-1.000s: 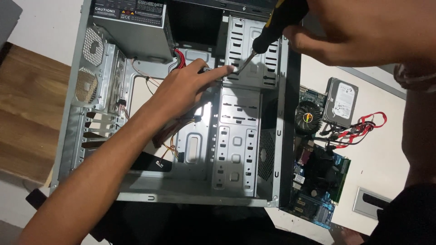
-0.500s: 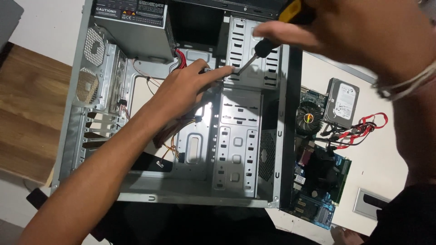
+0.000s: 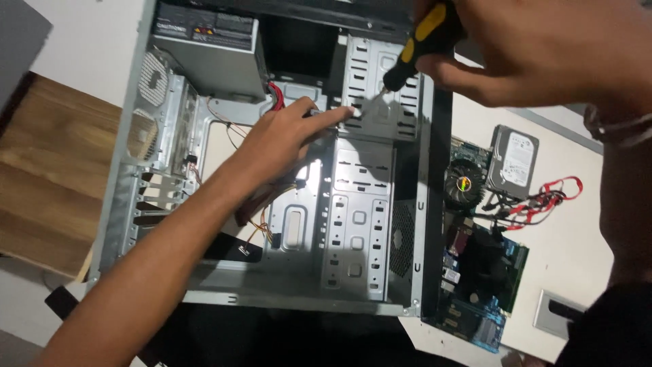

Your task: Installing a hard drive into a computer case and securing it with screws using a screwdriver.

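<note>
Screwdriver (image 3: 420, 42), yellow-and-black handle: held at the top of the view, shaft slanting down and left, tip against the perforated drive cage (image 3: 380, 95) in the upper part of the open computer case (image 3: 272, 183). Right hand (image 3: 543, 51): grip clenched on the screwdriver handle; a band shows at the wrist. Left hand (image 3: 285, 136): reaches across the case interior, forefinger extended and touching the cage just below and left of the tip; whether it pinches anything cannot be told, and the remaining fingers are curled.

Case lies on its side, panel off. Grey power supply (image 3: 207, 51) sits in the upper left corner, with red and yellow wires below the left hand.

Outside the case, to its right, on the white table (image 3: 577, 238): a motherboard (image 3: 479, 272) with fan, a hard drive (image 3: 513, 162) and red cables (image 3: 547, 200) lying just beside it.
</note>
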